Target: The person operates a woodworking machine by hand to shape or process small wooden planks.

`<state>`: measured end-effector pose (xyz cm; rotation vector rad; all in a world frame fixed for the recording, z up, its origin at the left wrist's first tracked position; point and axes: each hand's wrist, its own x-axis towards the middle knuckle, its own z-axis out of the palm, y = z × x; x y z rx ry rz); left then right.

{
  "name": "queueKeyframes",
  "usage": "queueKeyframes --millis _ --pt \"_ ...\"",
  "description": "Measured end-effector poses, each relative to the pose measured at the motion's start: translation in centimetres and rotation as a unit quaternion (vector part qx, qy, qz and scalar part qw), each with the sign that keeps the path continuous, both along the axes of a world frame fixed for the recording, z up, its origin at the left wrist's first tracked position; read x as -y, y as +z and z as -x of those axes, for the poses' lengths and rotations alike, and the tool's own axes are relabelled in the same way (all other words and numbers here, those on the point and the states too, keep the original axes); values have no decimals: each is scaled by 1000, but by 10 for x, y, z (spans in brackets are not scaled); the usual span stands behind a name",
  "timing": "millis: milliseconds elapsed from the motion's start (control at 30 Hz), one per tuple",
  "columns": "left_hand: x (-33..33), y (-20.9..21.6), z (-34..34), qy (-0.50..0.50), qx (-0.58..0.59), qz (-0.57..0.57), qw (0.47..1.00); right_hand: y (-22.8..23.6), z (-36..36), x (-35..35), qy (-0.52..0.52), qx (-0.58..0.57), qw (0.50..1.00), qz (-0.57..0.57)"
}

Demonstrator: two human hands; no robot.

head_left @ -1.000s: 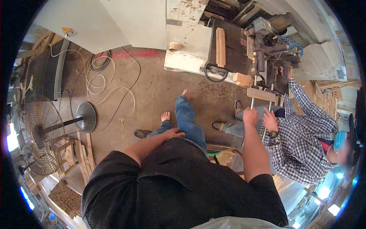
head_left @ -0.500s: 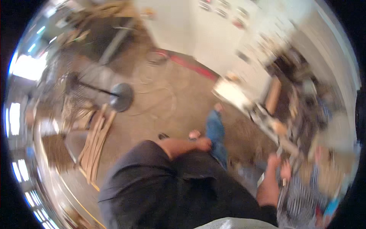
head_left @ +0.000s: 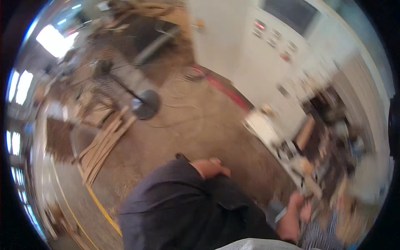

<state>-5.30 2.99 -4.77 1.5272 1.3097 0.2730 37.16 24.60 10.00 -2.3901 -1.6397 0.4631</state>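
Observation:
My left hand [head_left: 217, 168] hangs in front of my dark top [head_left: 175, 204], over the brown floor. Motion smears its fingers, and I make out nothing in it. Lower right, my right hand [head_left: 295, 202] reaches out beside the end of a cluttered machine bed [head_left: 306, 183]. Blur hides how its fingers lie and whether they touch anything. Close by it are a small skin-coloured shape [head_left: 306, 211] and striped cloth [head_left: 321, 237], too smeared to tell whose they are.
A pale machine cabinet [head_left: 225, 46] with buttons and a dark screen [head_left: 291, 14] stands ahead on the right. Left of it are a round-based stand [head_left: 146, 104] and long wooden strips [head_left: 110, 146]. A yellow line [head_left: 102, 210] runs along the floor at lower left.
The cabinet, stand and machine bed have shifted rightward in view. A blue denim-like leg beside my left hand has gone out of sight. Both hands sit a little lower in the picture.

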Motion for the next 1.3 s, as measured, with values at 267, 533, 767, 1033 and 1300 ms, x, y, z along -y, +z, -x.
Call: queueKeyframes --millis 267,533,767,1033,1300 --pt "-35 8 -42 -141 -70 72 985 15 8 10 -52 36 997 43" --pt "-69 20 -93 -257 -119 99 954 2 0 9 -8 -16 1000 14" --pt "-94 13 -117 -340 -148 99 924 4 -3 11 -14 -82 996 35" --pt "-150 108 -132 -154 -51 -189 968 5 -4 10 -22 -68 996 58" --pt "-385 210 -156 -64 32 -471 879 9 6 4 -52 -94 991 73"
